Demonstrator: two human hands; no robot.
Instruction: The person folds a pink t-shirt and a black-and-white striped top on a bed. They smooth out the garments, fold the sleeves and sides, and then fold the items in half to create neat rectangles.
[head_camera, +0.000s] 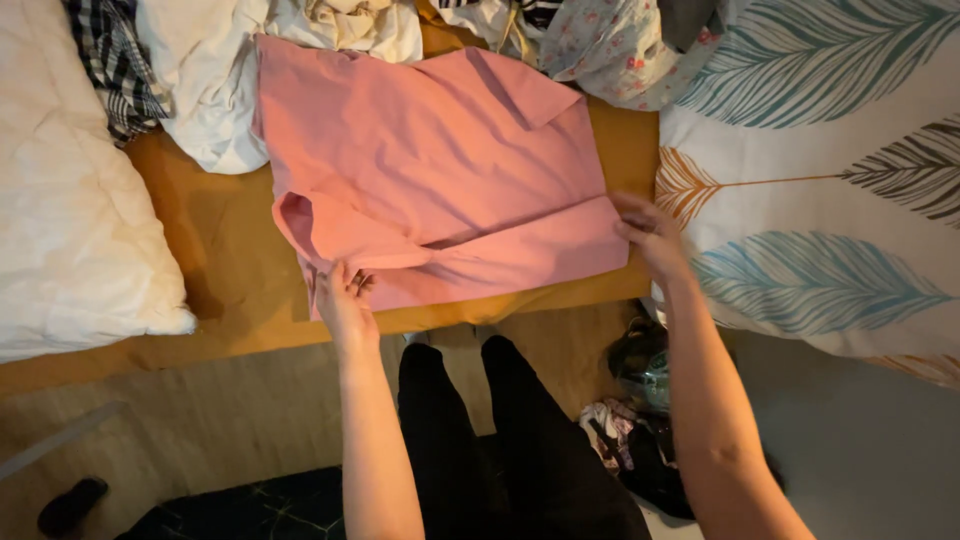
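Item one: a pink garment (440, 170), spread flat on the brown bed sheet (220, 260), its lower hem lying along the near edge of the bed. One sleeve was folded in across the body near the near-left corner of the cloth.

Item two: my left hand (345, 298), at the near-left corner of the pink garment. The fingers were curled around the hem there and had a pinch of the fabric; the grip was nearly closed.

Item three: my right hand (650, 235), at the near-right corner of the same garment. Fingertips were pressed to the edge of the cloth and seemed to nip it, though I could not tell how tightly.

Item four: a white pillow (70, 200), at the left edge of the bed, well apart from the garment.

Item five: a heap of mixed clothes (330, 25) along the far edge, touching the garment's top.

Item six: a feather-print cover (830, 160), on the right side, just beside my right hand.

Item seven: a small pile of clothing (625, 430) on the floor by my legs.
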